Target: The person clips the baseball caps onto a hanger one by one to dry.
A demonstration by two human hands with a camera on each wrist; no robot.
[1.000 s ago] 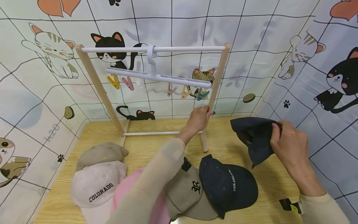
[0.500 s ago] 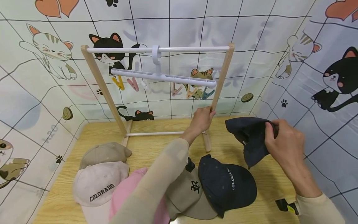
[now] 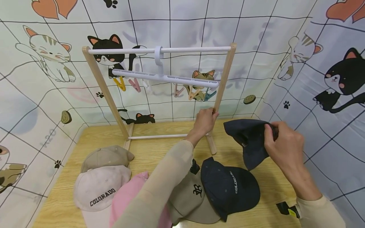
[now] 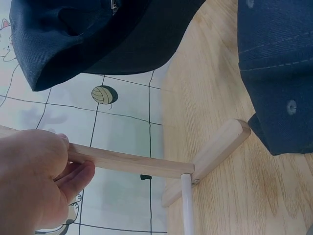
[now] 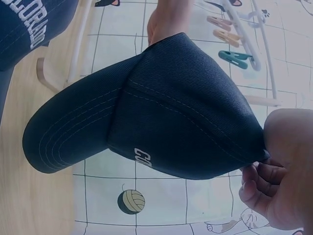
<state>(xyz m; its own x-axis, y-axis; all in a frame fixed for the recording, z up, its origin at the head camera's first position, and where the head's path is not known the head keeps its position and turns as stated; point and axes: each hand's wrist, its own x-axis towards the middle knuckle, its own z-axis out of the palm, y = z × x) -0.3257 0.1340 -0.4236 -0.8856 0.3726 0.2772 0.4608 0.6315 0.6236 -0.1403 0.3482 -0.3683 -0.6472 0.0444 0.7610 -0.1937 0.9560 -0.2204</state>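
In the head view my left hand (image 3: 203,122) grips the right wooden post of a small rack (image 3: 223,77), its fingers curled round the wood. My right hand (image 3: 286,147) pinches a dark navy cap (image 3: 251,139) in the air to the right of the rack. The right wrist view shows this cap (image 5: 181,107) held by its crown end, brim away from the hand, with part of a white print visible. From the rack's white top bar hangs a pale lilac hanger (image 3: 165,77) with several coloured clips (image 3: 178,91) beneath it.
Along the table's (image 3: 154,152) front lie a second navy cap (image 3: 231,188), a khaki cap (image 3: 189,196), a pink cap (image 3: 128,193), a pale pink COLORADO cap (image 3: 101,188) and a tan cap (image 3: 106,156). Cat-patterned cloth (image 3: 182,31) stands behind and at both sides.
Over the first half second, the rack, with my left hand on its post, shifted slightly right against the backdrop. The head view has turned a little. My right hand still holds the navy cap.
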